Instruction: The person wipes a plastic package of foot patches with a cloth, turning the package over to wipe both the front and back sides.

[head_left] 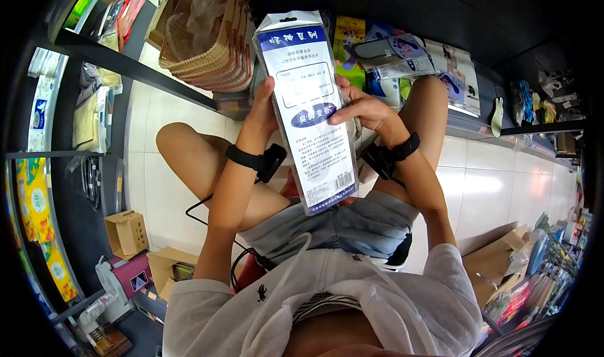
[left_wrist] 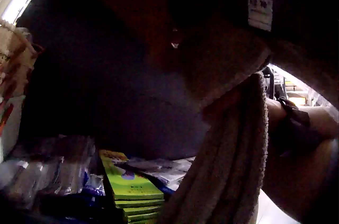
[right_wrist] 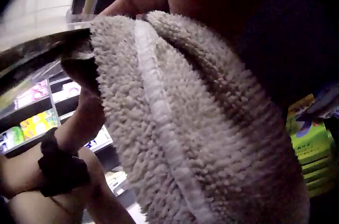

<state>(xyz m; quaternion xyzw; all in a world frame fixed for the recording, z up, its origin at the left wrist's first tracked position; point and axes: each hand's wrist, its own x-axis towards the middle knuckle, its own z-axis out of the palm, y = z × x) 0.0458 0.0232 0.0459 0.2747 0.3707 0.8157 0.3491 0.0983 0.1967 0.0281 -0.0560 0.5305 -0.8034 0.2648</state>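
A long insole pack (head_left: pixel 308 149), its white card printed with blue bands and text under clear plastic, stands tilted before my lap. My left hand (head_left: pixel 263 105) grips its left edge, thumb up along the side, fingers hidden behind. My right hand (head_left: pixel 368 111) holds the opposite edge, with a digit lying across the printed face near the blue oval. In the right wrist view a fluffy greyish cloth (right_wrist: pixel 196 123) with a pale seam hangs close under my right hand. The same cloth (left_wrist: pixel 228 155) shows in the left wrist view; the pack mostly covers it in the head view.
Stacked woven baskets (head_left: pixel 207 49) stand ahead on the left. Packaged insoles (head_left: pixel 396 55) and green packs (left_wrist: pixel 135 184) lie on the dark shelf ahead. Shelves with yellow packs (head_left: pixel 38 200) line the left side. Cardboard boxes (head_left: pixel 126 231) sit at left, another carton (head_left: pixel 497 262) at right.
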